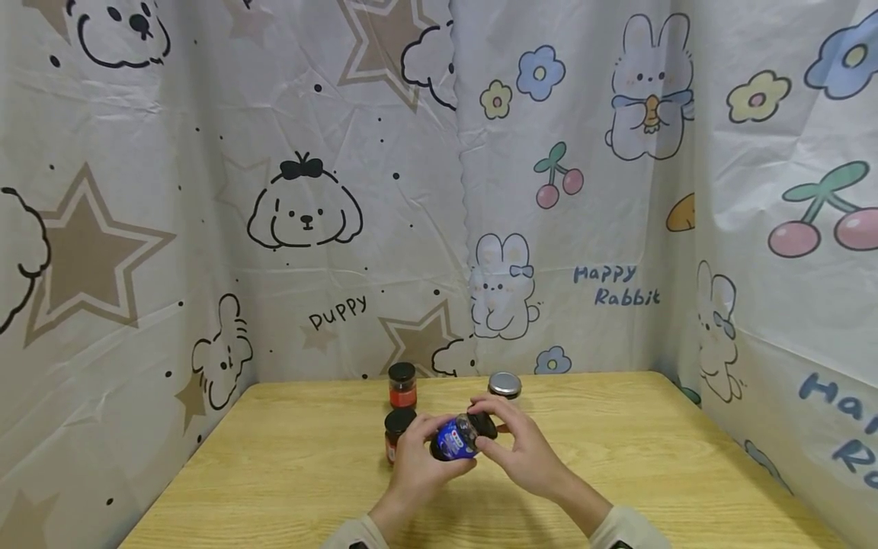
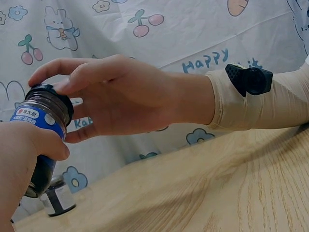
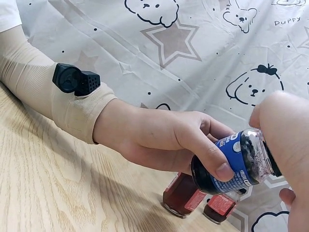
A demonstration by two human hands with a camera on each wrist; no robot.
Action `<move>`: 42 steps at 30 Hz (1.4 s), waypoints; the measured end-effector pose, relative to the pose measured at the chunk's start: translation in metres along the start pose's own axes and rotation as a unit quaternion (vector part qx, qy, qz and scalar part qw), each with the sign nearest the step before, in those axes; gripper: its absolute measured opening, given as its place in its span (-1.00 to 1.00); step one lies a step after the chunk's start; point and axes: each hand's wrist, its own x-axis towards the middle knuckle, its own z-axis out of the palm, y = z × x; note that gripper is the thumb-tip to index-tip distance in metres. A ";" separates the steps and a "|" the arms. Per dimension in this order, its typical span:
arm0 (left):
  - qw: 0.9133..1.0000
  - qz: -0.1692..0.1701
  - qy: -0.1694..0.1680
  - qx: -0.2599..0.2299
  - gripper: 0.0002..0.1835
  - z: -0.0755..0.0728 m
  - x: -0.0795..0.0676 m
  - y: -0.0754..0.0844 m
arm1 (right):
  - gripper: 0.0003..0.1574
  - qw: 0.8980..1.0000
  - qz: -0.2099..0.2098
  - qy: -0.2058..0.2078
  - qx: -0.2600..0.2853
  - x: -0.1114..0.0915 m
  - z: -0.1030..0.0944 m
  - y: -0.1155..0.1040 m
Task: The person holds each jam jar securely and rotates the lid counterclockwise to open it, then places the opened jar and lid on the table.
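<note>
A glass jar (image 1: 454, 442) with a blue label and dark contents is held above the table, tilted with its mouth toward the right. My left hand (image 1: 417, 461) grips the jar's body, thumb across the label in the right wrist view. Fingers and thumb of my right hand (image 1: 528, 451) pinch the black lid (image 1: 484, 425) at the jar's mouth. From the left wrist view, the lid (image 2: 47, 92) sits at the top of the glass neck, with the right fingertips on its rim.
Behind the left hand stands a black-lidded jar (image 1: 399, 424), partly hidden. Farther back is another black-lidded jar (image 1: 402, 387) with a red label. A silver-lidded jar (image 1: 504, 383) stands at the back right. Patterned curtains (image 1: 384, 191) enclose the wooden table (image 1: 274, 473) at the back and sides.
</note>
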 end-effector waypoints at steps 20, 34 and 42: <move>1.000 0.009 0.002 -0.007 -0.36 0.001 0.000 0.000 | -0.42 0.999 -0.036 0.009 -0.001 -0.002 -0.001 0.000; 1.000 0.004 0.008 -0.015 -0.37 0.000 0.000 -0.002 | -0.46 1.000 -0.014 0.009 -0.019 -0.002 -0.001 0.000; 1.000 0.004 0.006 -0.013 -0.37 0.000 -0.001 -0.001 | -0.44 1.000 -0.002 0.006 -0.024 -0.002 -0.002 0.001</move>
